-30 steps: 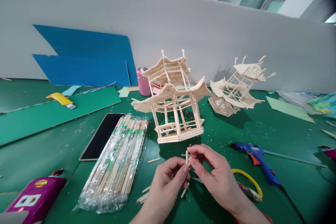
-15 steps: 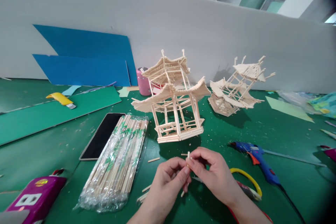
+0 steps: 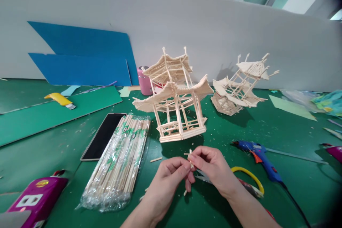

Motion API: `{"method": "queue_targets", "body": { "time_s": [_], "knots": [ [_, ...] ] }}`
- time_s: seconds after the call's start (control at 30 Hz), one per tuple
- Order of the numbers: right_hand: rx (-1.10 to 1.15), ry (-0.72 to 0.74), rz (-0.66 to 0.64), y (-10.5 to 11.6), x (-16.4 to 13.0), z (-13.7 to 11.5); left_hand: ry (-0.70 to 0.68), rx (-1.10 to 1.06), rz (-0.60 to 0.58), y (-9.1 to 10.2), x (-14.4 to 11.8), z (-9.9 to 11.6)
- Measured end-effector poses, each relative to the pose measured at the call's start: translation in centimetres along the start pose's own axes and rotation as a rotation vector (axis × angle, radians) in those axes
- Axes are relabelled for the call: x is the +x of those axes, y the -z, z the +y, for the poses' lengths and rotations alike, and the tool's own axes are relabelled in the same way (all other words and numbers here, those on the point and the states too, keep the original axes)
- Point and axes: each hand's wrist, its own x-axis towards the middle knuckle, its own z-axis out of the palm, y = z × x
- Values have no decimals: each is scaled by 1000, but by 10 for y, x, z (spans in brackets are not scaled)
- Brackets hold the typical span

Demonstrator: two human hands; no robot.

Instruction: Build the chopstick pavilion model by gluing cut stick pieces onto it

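Note:
My left hand (image 3: 165,181) and my right hand (image 3: 213,167) meet over the green mat, both pinching one short wooden stick (image 3: 190,158) held upright between the fingertips. Just beyond them stands a two-tier pagoda model (image 3: 175,96) built of wooden sticks. A second stick model (image 3: 242,85) leans tilted farther right. A plastic-wrapped bundle of long sticks (image 3: 120,162) lies left of my left hand.
A blue glue gun (image 3: 258,153) with its cable lies at the right, and yellow-handled cutters (image 3: 251,181) sit behind my right hand. A phone (image 3: 103,136), a purple box (image 3: 32,197), a yellow knife (image 3: 60,99), a pink cup (image 3: 145,82) and blue boards (image 3: 82,57) are at the left.
The hands have shifted slightly left and closer together on the short stick, which now shows less above the fingers. The view has tilted down a little.

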Motion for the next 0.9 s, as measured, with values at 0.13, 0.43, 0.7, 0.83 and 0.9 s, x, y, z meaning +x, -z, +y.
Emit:
{"method": "queue_targets", "body": {
  "time_s": [0.13,0.43,0.7,0.83,0.9],
  "knots": [
    [28,-12,34,-2,0,3,2,-33,14,0,2,-1],
    [15,-8,47,-1,1,1,-42,78,57,0,1,0],
    [6,-5,49,-2,0,3,-65,172,82,-2,1,2],
    [-12,22,81,-4,-2,6,-86,234,113,-3,1,2],
    [-23,36,93,-5,-3,8,-100,263,123,-3,2,0]
  ]
}}
